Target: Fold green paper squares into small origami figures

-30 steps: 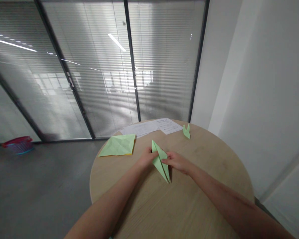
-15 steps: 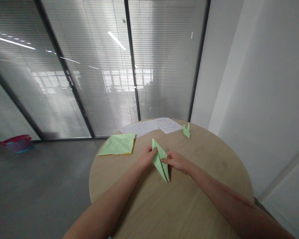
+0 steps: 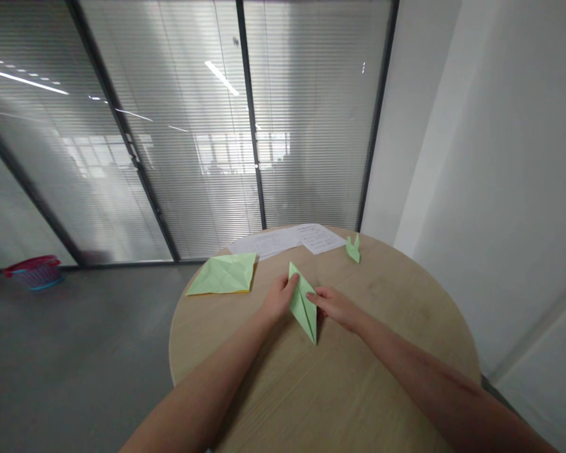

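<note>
A long diamond of folded green paper (image 3: 304,307) is between my two hands, above the middle of the round table. My left hand (image 3: 280,296) pinches its upper left edge, thumb on the front face. From the other side my right hand (image 3: 331,303) grips the right corner, its thumb on top and the other fingers partly hidden behind. A crease or slit runs down the lower half to the pointed tip, which faces me.
A stack of green paper (image 3: 224,274) with a yellow edge lies at the table's left. Printed white sheets (image 3: 318,239) are at the back, beside a small green origami figure (image 3: 353,248). The wooden table (image 3: 387,352) stands near a glass partition; a red basket (image 3: 35,272) is on the floor.
The two lower points of the folded paper were apart and now lie together as one tip. My right thumb has shifted slightly up along the paper.
</note>
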Motion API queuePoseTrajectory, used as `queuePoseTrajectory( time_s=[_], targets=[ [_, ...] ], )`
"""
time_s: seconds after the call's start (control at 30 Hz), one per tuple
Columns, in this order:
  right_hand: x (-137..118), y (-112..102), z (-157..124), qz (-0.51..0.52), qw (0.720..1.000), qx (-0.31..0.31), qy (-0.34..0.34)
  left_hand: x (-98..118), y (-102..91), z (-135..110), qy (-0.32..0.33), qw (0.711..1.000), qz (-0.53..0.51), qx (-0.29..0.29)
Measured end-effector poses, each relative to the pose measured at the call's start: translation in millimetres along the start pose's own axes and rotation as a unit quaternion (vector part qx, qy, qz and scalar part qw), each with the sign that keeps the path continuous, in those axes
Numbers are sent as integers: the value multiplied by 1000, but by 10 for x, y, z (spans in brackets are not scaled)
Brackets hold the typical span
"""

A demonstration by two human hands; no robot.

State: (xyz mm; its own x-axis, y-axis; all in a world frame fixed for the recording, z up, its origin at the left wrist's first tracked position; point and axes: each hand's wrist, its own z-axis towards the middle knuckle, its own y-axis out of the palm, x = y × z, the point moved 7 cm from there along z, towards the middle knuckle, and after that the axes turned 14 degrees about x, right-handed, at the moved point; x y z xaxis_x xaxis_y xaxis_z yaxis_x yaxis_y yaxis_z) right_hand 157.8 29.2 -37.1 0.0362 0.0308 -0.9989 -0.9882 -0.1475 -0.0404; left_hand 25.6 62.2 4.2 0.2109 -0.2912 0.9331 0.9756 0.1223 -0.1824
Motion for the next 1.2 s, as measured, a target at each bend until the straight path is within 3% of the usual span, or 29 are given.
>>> queuePoseTrajectory(
  time_s=[0.13,0.3,0.5,0.6,0.7,0.93,1.0,1.1,1.2],
  targets=[
    [-5,18,-1,4,1000,-10,0,-38,0,7,-23,999,-25,-2],
    [-37,-58,22,-19,999,33,-34,-57,39,-28,-56,996,-69,-32],
    [-98,-137,21,-92,991,71,-60,86,-40,1,-3,999,-47,-6],
    [-139,-169,19,-111,987,92,-68,140,-40,17,36,999,-14,-25],
    [-158,-175,20,-115,986,100,-69,91,1,19,30,998,-9,-53],
    [-120,-128,49,-117,987,82,-74,32,-54,74,11,999,-46,-5],
    [-98,-171,81,-104,986,104,-73,60,-59,74,11,998,-58,-20],
    [-66,-263,138,-62,985,146,-71,42,25,29,-12,993,-55,-101],
    [-59,-317,173,-29,983,167,-77,2,64,1,-18,992,-37,-121]
  ],
)
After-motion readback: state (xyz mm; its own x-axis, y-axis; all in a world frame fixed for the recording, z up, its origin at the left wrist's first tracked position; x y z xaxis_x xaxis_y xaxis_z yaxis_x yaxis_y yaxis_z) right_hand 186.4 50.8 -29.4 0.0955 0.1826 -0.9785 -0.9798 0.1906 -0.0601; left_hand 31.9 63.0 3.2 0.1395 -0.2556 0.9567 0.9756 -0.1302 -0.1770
